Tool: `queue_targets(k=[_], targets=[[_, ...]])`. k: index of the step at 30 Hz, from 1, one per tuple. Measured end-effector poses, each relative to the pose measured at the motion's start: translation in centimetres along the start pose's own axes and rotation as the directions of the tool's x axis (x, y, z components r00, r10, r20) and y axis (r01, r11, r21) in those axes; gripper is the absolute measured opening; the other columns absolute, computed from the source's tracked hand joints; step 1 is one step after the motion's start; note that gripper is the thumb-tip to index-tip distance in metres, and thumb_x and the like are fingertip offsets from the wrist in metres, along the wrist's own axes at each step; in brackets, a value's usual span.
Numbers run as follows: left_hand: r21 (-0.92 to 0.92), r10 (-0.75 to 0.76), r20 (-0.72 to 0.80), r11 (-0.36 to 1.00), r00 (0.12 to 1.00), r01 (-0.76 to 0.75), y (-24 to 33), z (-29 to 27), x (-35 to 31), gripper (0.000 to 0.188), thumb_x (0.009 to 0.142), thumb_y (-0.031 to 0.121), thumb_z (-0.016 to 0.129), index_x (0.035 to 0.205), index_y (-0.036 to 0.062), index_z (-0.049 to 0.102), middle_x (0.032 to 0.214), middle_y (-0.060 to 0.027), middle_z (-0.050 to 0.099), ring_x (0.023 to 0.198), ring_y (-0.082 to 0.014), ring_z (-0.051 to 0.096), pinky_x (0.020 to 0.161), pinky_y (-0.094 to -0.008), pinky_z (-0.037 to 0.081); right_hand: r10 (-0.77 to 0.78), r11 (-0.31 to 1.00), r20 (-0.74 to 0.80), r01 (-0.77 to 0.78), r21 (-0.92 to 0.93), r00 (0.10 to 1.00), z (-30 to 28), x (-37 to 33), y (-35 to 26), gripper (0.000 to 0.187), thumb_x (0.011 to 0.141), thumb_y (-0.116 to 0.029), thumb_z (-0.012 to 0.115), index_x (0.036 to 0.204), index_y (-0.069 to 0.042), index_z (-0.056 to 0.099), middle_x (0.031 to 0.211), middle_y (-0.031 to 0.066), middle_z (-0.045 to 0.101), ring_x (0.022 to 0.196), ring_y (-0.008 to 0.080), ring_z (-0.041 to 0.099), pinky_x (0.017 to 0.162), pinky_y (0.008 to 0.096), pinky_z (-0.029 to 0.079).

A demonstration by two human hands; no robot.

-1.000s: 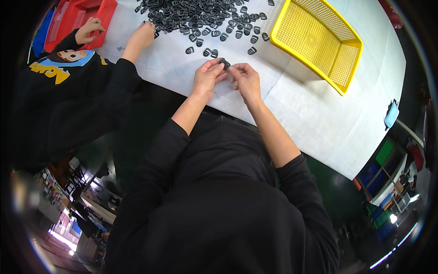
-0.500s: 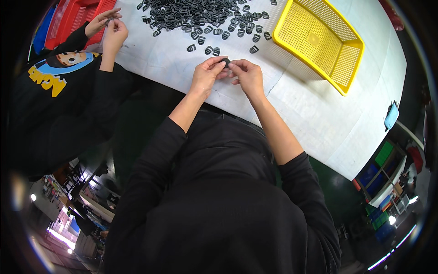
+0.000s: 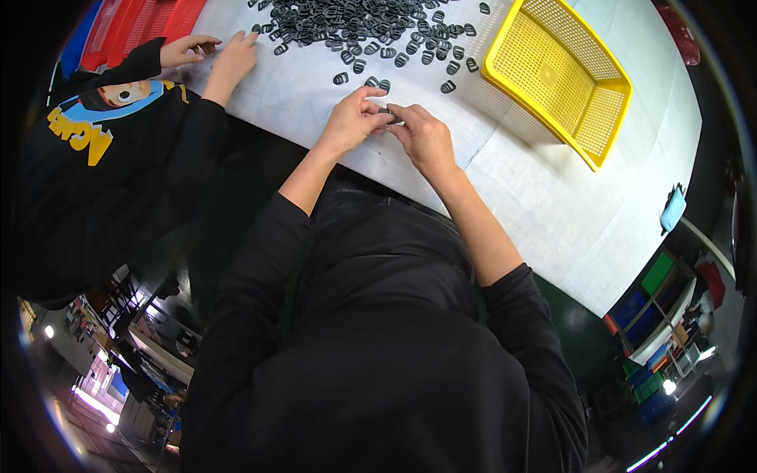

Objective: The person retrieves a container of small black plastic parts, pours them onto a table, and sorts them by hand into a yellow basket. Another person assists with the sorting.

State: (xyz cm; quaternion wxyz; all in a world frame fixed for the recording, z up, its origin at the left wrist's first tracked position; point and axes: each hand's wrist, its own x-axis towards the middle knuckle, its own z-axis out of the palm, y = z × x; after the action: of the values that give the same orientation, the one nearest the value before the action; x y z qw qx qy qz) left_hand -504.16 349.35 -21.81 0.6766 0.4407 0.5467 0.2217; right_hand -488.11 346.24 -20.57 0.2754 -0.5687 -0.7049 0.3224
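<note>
Between my fingertips, over the near edge of the white table, is a small black plastic buckle (image 3: 387, 113), mostly covered by the fingers. My left hand (image 3: 347, 124) pinches it from the left. From the right, my right hand (image 3: 426, 140) has its thumb and fingers closed on it too. Just beyond my left hand, two loose black buckles (image 3: 378, 83) lie side by side on the table. Farther back spreads a large pile of the same buckles (image 3: 339, 20), with strays scattered at its near right side.
A yellow perforated basket (image 3: 544, 75) stands right of the pile on the white table (image 3: 544, 205). At the left, a co-worker's hand (image 3: 234, 61) reaches to the pile's edge, near a red basket (image 3: 146, 27). A light-blue item (image 3: 673, 210) sits at the table's right edge.
My hands have turned the buckle and drawn it slightly nearer; my left fingers have spread more. The co-worker's hands have parted, one moving right to the pile. The view has shifted slightly.
</note>
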Motion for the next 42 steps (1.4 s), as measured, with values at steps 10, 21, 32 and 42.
queue_targets(k=[10,21,32,42], targets=[[-0.516,-0.186,-0.036,0.845,0.982,0.141,0.1,1.3,-0.9,0.025,0.081,0.012,0.062,0.104,0.0016,0.06,0.086,-0.0031,0.063,0.075,-0.0092,0.057,0.067,-0.0202,0.046,0.41,0.848,-0.054,-0.359,0.391,0.91,0.8,-0.2,-0.1,0.024,0.074,-0.01,0.067,0.094,0.001,0.063,0.075,0.0131,0.064,0.065,0.018,0.062,0.06,0.028,0.049],[-0.33,-0.138,-0.201,0.942,0.97,0.065,0.1,3.5,-0.8,0.018,0.082,0.009,0.061,0.096,-0.0018,0.063,0.086,-0.0062,0.063,0.07,-0.0104,0.059,0.063,-0.0206,0.049,0.168,0.978,-0.171,-0.185,-0.092,0.971,1.1,-0.9,-0.3,0.026,0.073,-0.016,0.064,0.096,-0.004,0.062,0.081,0.0089,0.061,0.065,0.0254,0.061,0.057,0.0349,0.049],[-0.475,-0.245,-0.066,0.86,0.967,0.186,0.4,2.7,-0.5,0.019,0.085,0.008,0.056,0.1,-0.0046,0.056,0.091,-0.0102,0.062,0.084,-0.0205,0.064,0.072,-0.0262,0.052,0.312,0.941,-0.258,-0.335,-0.052,0.914,-1.9,0.7,2.9,0.025,0.072,-0.021,0.068,0.093,-0.011,0.063,0.084,0.0061,0.06,0.068,0.0238,0.06,0.06,0.0349,0.048],[-0.454,-0.221,-0.055,0.874,0.974,0.173,0.9,2.5,-0.5,0.021,0.086,0.009,0.056,0.101,-0.0063,0.055,0.096,-0.013,0.061,0.088,-0.0236,0.064,0.076,-0.0279,0.051,0.187,0.9,-0.273,-0.276,-0.339,0.944,-2.7,2.9,6.2,0.025,0.071,-0.019,0.068,0.094,-0.012,0.065,0.087,0.0078,0.06,0.073,0.0255,0.061,0.064,0.0361,0.048]])
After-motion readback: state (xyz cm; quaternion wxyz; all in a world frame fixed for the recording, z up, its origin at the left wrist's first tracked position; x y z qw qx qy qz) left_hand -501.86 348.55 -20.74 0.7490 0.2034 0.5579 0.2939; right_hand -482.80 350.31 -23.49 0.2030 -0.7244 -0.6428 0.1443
